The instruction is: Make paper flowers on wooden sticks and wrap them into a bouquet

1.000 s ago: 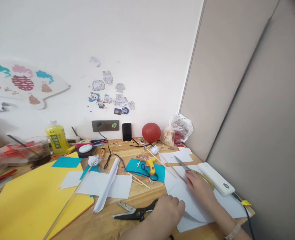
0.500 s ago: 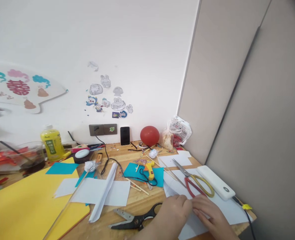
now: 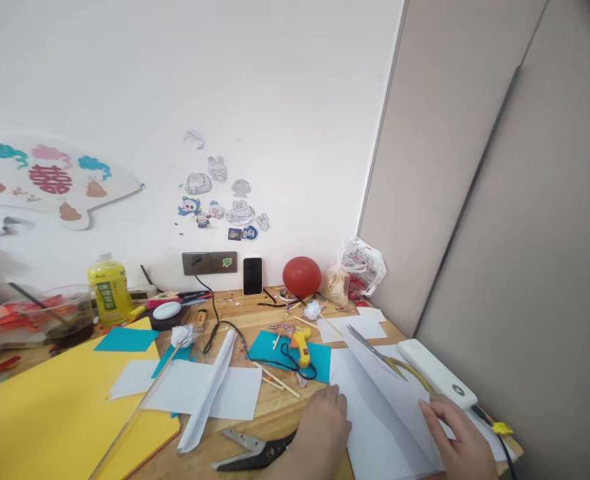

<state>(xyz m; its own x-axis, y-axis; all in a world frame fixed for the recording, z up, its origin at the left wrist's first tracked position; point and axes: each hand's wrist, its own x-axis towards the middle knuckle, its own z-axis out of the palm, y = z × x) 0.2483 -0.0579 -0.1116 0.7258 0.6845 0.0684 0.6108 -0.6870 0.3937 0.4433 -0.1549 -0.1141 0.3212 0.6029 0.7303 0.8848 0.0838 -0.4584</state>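
Note:
My right hand [image 3: 457,437] pinches the right edge of a white paper sheet [image 3: 379,413] at the lower right, lifting that side so that it curves up. Just left of the sheet, my left hand [image 3: 325,423] rests with its fingers curled down at the paper's left edge; what its fingertips hold, if anything, is hidden. Black-handled scissors [image 3: 259,453] lie partly under my left wrist. Yellow-handled scissors [image 3: 395,363] lie behind the raised paper, which covers part of them.
A white power bank [image 3: 437,373] with a cable lies at the right. A yellow glue gun [image 3: 302,347] rests on blue paper [image 3: 265,347]. Farther left are rolled white paper [image 3: 209,393], a paper flower [image 3: 183,335] on a stick and yellow sheets [image 3: 49,400]. A red balloon [image 3: 301,277] stands behind.
My hands have moved apart, the left one leftward and the right one rightward. The white sheet's right side is now raised, hiding the scissors' red handle. The view has shifted slightly.

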